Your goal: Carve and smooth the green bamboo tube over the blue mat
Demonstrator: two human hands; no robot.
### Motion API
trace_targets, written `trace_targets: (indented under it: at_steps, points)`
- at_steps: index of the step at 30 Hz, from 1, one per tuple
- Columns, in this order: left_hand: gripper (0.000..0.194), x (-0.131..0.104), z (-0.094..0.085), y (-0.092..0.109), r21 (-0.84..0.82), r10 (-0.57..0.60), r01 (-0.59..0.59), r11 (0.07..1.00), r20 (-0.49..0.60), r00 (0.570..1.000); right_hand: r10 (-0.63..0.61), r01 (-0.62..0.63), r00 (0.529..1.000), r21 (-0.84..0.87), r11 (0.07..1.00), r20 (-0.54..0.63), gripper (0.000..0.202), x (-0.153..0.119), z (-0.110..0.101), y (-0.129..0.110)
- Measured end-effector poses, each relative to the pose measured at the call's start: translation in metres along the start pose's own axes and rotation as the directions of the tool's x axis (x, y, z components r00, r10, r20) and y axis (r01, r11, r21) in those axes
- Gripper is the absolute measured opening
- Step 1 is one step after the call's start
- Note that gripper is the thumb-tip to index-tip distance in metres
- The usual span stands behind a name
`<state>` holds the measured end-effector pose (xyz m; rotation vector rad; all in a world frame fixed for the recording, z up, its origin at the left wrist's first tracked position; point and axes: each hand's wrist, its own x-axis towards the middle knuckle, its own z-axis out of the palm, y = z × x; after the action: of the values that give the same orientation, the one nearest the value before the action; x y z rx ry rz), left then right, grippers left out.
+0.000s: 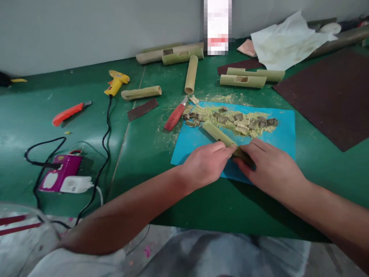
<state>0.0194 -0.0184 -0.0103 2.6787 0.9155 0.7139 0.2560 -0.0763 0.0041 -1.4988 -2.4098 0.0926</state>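
- A bamboo tube [215,132] is being held at a slant above a blue sheet [284,144], its far end being left bare beyond the fingers.
- The tube's near end is being pinched between the thumb and fingers of the right hand [269,163].
- The tube's middle is being covered by the curled fingers of the left hand [206,163], just beside the right fingertips; what is being pinched there cannot be told.
- Beyond the tube, chips [240,127] are being borne by the sheet.
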Motion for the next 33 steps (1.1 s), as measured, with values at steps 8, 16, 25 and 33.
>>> trace_targets:
  at_steps: [8,16,25,33]
  points:
    - [0.030,0.001,-0.002,-0.014,0.029,-0.089,0.094,0.995,-0.141,0.986,-0.014,0.013,1.000,-0.048,0.999,-0.024,0.023,0.000,-0.001,-0.002]
    - [0.034,0.000,0.001,0.003,0.016,-0.044,0.045,0.999,-0.055,0.998,-0.043,0.041,0.998,-0.044,0.998,-0.046,0.021,-0.002,0.000,-0.001]
    - [0.035,0.001,0.006,0.008,0.012,-0.026,0.026,1.000,0.001,1.000,-0.055,0.052,0.996,-0.045,0.998,-0.069,0.023,0.000,-0.001,-0.001]
    - [0.033,0.001,0.005,-0.004,0.049,-0.026,0.032,0.998,-0.112,0.993,-0.028,0.027,0.998,-0.033,0.999,-0.050,0.022,-0.001,0.000,0.000]
